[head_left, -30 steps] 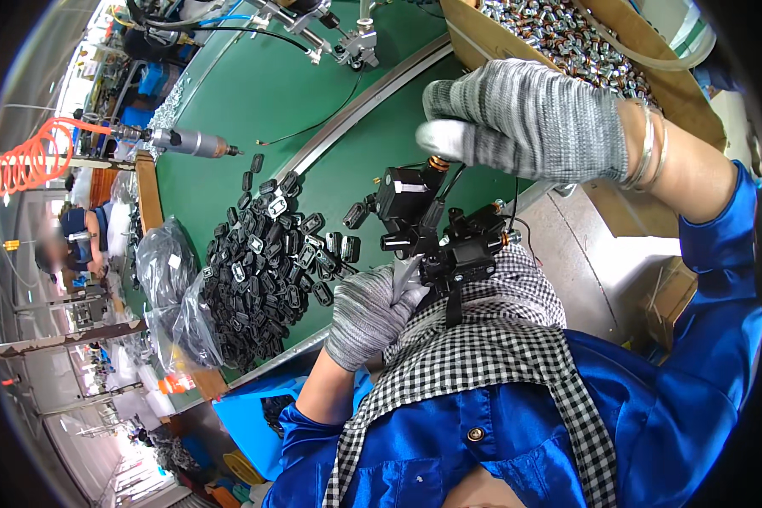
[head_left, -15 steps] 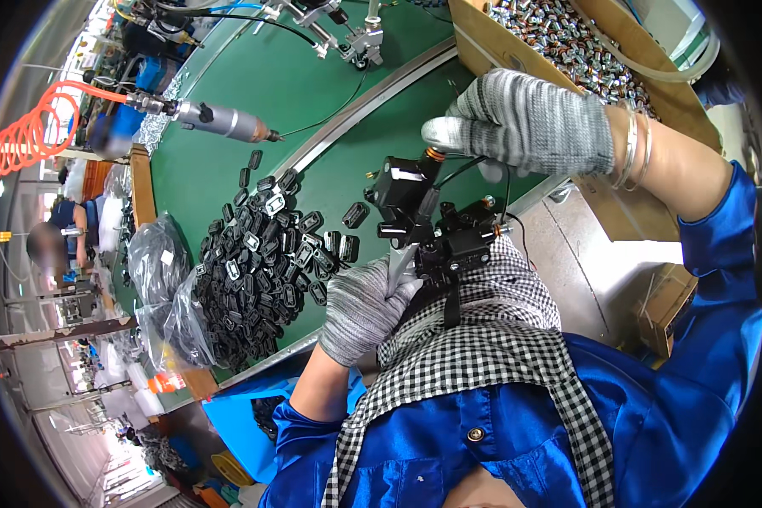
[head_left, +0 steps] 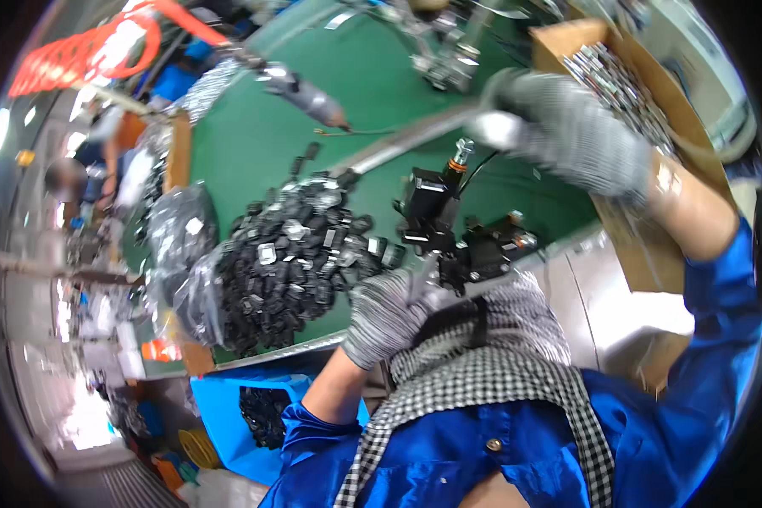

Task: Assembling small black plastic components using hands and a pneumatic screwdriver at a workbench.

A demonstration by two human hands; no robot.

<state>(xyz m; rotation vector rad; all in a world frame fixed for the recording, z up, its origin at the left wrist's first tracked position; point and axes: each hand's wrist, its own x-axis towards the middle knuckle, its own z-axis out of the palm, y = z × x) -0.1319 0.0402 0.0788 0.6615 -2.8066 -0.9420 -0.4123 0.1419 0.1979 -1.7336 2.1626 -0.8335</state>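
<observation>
My gloved left hand (head_left: 385, 322) is closed round the silver lever of a black brake-lever assembly (head_left: 425, 203), at the table's near edge. A silver bolt (head_left: 463, 152) stands upright in its top, with coppery rings below the head. My gloved right hand (head_left: 571, 135) hangs above and to the right of the bolt, apart from it. Motion smears its fingers, so whether they hold anything does not show. Beside the assembly, over my apron, sits a second black part (head_left: 493, 245) with a thin black cable nearby.
Left of the assembly lies a heap of small black oblong pieces (head_left: 300, 254), with clear plastic bags (head_left: 182, 241) beyond. A cardboard box (head_left: 559, 42) of metal bolts stands far right. A grey air screwdriver (head_left: 309, 97) hangs on an orange coiled hose (head_left: 102, 46). A metal rail (head_left: 398, 144) crosses the green table.
My right hand has come off the top of the assembly and moved right, exposing the bolt's head. My left hand keeps its hold. The whole view has shifted.
</observation>
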